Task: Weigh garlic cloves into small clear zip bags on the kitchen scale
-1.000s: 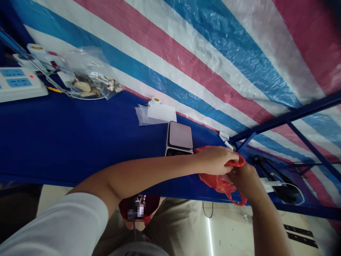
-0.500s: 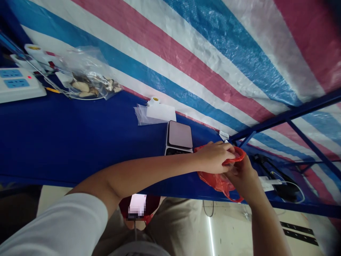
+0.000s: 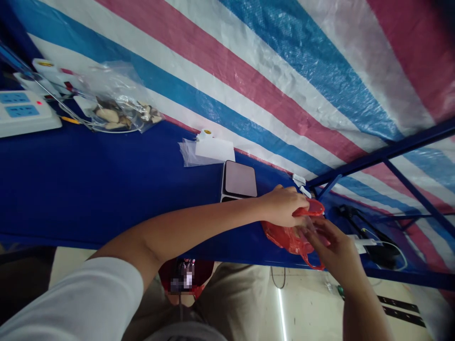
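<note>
A thin red plastic bag (image 3: pixel 280 237) lies at the right part of the blue table, partly hidden behind my hands. My left hand (image 3: pixel 282 206) is closed on the bag's upper edge, its fingers pointing right. At the bag's mouth, my right hand (image 3: pixel 336 241) has its fingertips pinched together close to the left fingers. Something translucent shows between the fingertips, too small to make out. Just left of the bag stands a small scale (image 3: pixel 241 179) with a flat plate, its front panel mostly covered by my left forearm.
Small clear bags (image 3: pixel 189 154) and a white card (image 3: pixel 215 149) lie behind the scale. A clear bag of brownish dried pieces (image 3: pixel 113 116) sits far left beside a power strip (image 3: pixel 24 111). A blue frame bar (image 3: pixel 384 151) and a black object with cable (image 3: pixel 382 251) are at right.
My right hand has shifted slightly right and down, its fingers now more visible at the bag's mouth. The left hand moved a little left, still gripping the bag's edge.
</note>
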`<state>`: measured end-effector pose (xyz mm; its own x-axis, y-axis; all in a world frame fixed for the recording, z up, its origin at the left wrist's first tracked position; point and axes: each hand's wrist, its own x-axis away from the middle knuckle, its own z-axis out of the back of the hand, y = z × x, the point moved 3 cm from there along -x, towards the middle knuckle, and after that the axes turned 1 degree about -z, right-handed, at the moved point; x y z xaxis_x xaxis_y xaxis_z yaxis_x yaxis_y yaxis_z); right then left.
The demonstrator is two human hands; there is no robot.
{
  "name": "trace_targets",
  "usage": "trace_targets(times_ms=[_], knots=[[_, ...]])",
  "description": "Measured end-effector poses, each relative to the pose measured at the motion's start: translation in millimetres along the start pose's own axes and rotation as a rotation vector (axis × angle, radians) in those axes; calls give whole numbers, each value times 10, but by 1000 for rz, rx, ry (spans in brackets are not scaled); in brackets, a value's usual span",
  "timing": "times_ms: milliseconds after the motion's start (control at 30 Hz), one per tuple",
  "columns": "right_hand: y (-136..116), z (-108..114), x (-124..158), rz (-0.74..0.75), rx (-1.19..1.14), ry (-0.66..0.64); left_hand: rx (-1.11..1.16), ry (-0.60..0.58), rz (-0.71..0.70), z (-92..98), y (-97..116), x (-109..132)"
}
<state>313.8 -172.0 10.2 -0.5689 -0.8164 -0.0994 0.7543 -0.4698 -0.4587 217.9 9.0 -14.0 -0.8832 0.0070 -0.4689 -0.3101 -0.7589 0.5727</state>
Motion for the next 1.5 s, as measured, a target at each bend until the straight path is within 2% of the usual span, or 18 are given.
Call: trace_targets(times_ms=[100, 200, 433, 633, 733, 833, 900, 1000, 1200, 1300, 1500], knots=[[16, 1, -2, -22, -8, 11, 0, 52, -37, 15, -11, -10], [41, 16, -2, -83, 47, 38, 46, 153, -88, 30, -42, -21], [95, 101, -7, -214, 107, 245, 136, 259, -70, 47, -102, -35], [9, 129, -51, -153, 154, 363, 136, 310, -34, 92, -98, -39], [-17, 101, -72, -150, 149, 339, 140, 327, -23, 71, -99, -31], [-61, 94, -112, -45, 185, 282, 172, 324, -37, 33, -93, -31], [-86, 125, -144, 5, 223, 294, 203, 316, -73, 23, -85, -37], [-100, 186, -195, -25, 258, 342, 224, 335, -91, 50, -87, -45], [-151, 205, -233, -77, 280, 359, 232, 354, -27, 116, -89, -37], [-177, 220, -215, -93, 271, 371, 276, 400, 34, 135, -71, -27], [-118, 326, -123, -248, 304, 496, 608, 516, 252, 112, -146, -34]])
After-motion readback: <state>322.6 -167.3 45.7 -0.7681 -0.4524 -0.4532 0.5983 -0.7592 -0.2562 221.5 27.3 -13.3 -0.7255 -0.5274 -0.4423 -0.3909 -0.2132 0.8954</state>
